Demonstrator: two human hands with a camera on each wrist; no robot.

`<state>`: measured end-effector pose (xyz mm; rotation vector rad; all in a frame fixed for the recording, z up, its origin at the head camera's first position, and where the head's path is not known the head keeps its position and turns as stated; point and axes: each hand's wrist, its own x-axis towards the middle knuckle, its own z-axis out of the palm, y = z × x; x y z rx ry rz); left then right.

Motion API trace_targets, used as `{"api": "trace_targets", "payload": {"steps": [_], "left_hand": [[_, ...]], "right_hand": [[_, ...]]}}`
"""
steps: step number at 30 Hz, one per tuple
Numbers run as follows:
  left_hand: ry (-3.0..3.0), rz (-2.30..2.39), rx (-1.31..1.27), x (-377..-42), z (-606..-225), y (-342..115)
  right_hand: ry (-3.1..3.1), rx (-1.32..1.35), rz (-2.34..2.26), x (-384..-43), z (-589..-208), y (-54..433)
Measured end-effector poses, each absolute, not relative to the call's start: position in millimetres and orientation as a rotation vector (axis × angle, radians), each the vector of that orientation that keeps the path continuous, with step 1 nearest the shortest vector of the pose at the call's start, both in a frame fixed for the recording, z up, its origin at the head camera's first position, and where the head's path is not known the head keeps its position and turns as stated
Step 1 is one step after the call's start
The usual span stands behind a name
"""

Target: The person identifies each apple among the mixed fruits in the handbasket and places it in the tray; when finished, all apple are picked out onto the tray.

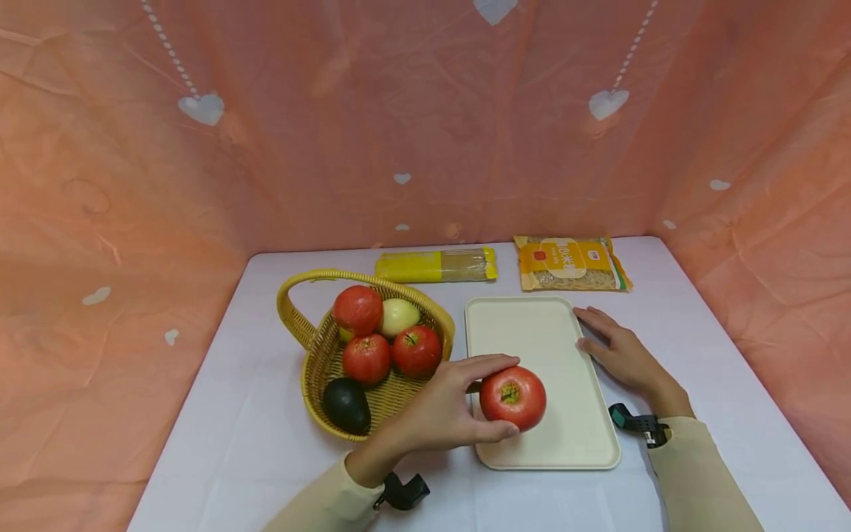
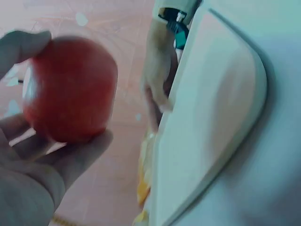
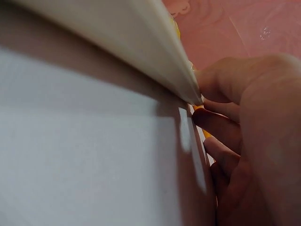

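Note:
My left hand grips a red apple between thumb and fingers, holding it above the left part of a cream tray. In the left wrist view the apple is apart from the tray. At the tray's right edge lies my right hand, its fingers loosely extended. Its thumb touches the rim in the right wrist view. Left of the tray stands a yellow woven basket with several red apples, a pale green fruit and a dark avocado.
Behind the basket and tray lie a yellow pack of noodles and an orange-and-yellow food bag. The basket's tall handle arches up on its left. A pink curtain surrounds the white-covered table.

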<state>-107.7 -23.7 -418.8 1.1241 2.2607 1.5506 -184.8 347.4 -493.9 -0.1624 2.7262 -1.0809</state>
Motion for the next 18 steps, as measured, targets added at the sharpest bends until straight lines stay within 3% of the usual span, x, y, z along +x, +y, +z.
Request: {"api": "trace_targets", "payload": {"steps": [18], "left_hand": [[2.560,1.515,0.857,-146.3,-435.1,55.5]], "right_hand": [[2.741,-0.156,-1.032,-184.1,-492.8,347.8]]}}
